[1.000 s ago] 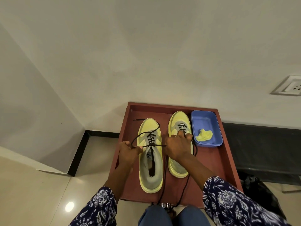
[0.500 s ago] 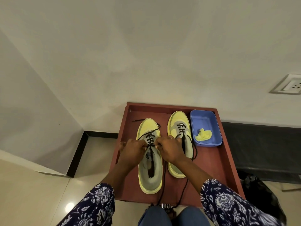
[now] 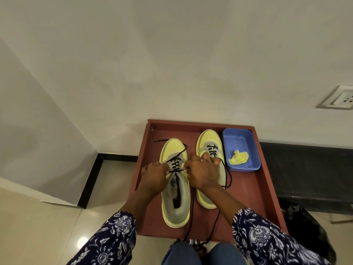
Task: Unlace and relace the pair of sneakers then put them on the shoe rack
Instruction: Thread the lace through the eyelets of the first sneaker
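Observation:
Two yellow and grey sneakers stand side by side on a red-brown tray (image 3: 248, 197), toes pointing away from me. The left sneaker (image 3: 176, 205) carries a black lace (image 3: 175, 163) threaded through its lower eyelets. My left hand (image 3: 154, 178) pinches the lace at the shoe's left side. My right hand (image 3: 202, 173) pinches it at the right side and partly covers the right sneaker (image 3: 210, 142). One loose lace end (image 3: 162, 140) lies beyond the left toe. Other lace lengths trail down toward my knees.
A blue plastic tub (image 3: 240, 138) with a crumpled yellow cloth (image 3: 238, 157) sits at the tray's far right. The tray stands against a white wall, with a wall socket (image 3: 338, 98) at right. A black bag (image 3: 309, 228) lies on the floor at right.
Both hands have come in from a wide pull to the middle of the left sneaker. The lace loop that stood out to the left has been drawn in.

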### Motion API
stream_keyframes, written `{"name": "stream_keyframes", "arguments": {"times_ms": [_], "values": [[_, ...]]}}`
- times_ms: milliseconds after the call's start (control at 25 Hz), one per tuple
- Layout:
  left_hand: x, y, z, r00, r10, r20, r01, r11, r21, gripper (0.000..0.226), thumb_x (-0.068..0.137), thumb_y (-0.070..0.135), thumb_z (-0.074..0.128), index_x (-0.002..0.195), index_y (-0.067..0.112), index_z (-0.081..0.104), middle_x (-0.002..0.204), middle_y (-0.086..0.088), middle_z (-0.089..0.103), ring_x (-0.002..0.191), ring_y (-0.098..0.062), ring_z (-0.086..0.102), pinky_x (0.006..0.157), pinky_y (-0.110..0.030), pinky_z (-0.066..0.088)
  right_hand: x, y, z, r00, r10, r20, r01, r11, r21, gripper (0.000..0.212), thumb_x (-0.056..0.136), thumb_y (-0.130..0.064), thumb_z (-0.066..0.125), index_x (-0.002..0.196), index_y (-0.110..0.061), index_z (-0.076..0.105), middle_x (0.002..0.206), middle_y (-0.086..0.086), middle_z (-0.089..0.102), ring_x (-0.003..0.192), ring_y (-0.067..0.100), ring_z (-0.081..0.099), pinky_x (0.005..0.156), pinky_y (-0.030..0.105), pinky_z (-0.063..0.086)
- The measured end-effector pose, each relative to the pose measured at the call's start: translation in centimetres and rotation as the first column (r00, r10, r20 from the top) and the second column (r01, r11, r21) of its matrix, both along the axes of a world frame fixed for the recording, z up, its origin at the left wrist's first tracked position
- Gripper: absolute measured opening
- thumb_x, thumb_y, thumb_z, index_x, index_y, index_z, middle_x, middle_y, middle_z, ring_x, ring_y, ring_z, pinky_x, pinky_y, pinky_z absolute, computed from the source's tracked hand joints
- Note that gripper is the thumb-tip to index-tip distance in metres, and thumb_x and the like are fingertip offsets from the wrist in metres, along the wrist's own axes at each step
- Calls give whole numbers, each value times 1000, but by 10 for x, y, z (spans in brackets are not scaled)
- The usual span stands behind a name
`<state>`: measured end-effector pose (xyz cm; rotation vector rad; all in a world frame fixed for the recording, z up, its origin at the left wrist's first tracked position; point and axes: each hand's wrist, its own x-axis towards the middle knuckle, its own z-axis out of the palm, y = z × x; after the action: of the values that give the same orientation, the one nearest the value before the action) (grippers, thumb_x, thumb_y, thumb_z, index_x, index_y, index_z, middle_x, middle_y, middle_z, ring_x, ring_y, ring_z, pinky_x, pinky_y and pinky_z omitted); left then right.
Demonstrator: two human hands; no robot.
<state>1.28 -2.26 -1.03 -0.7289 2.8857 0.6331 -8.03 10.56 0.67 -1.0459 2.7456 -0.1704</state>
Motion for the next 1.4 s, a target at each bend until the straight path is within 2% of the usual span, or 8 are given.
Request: {"name": "stream_keyframes", "arguments": {"times_ms": [240,480,680,840,960,1080,1240,1400], "values": [[8,4,2,994,-107,-8,107,993,59,22,95,17,42,111,5,52,110,-11,53,90,-21,51,72,-25,40,0,3,-2,986,56,157,-51,998,-35,23,93,-25,48,111,-19,60,119,7,56,114,28,50,95,39,36],[29,-15,-9,959,-237,-156,240,971,-1,60,84,54,24,97,7,59,81,-8,63,67,-19,56,58,-26,37,0,6,-5,935,92,342,-52,991,-122,23,93,-14,47,108,-2,59,113,20,58,106,34,55,83,32,44],[36,-15,-8,956,-64,-286,148,947,285,45,82,59,37,76,19,56,64,1,58,58,-17,56,55,-27,42,4,12,4,894,87,441,15,975,-222,30,95,-20,49,89,7,61,87,19,65,79,27,59,63,26,37],[26,6,12,894,345,-284,-7,646,763,26,94,28,48,73,14,52,53,11,50,49,-2,45,51,-18,39,6,12,6,819,41,572,139,953,-269,28,94,-27,51,82,-3,61,67,3,55,63,14,49,56,23,35],[15,19,14,812,538,-227,-26,422,906,32,96,26,43,93,-2,59,79,2,65,74,-7,62,63,-17,50,10,11,3,738,-8,675,299,901,-316,27,94,-31,50,73,-15,52,60,-5,45,55,9,40,60,27,33],[6,25,8,735,669,-111,-17,183,983,27,96,23,42,85,2,55,81,-8,64,80,-17,62,76,-29,50,20,7,-2,653,17,757,460,785,-415,27,94,-29,50,71,-15,52,70,-5,44,61,5,42,61,23,34],[-2,27,8,682,727,-75,-58,156,986,12,95,4,41,89,9,50,84,-9,59,77,-16,59,66,-20,52,27,3,-2,492,122,862,626,638,-448,17,96,-20,47,86,-20,60,81,-10,58,66,-5,54,60,12,40],[-5,26,4,667,734,-129,-67,232,970,16,97,5,39,95,11,54,82,-7,59,71,-11,57,67,-16,52,27,0,-8,463,153,873,650,612,-452,16,98,-13,41,102,-12,57,79,-10,58,57,-11,53,52,7,40]]}}
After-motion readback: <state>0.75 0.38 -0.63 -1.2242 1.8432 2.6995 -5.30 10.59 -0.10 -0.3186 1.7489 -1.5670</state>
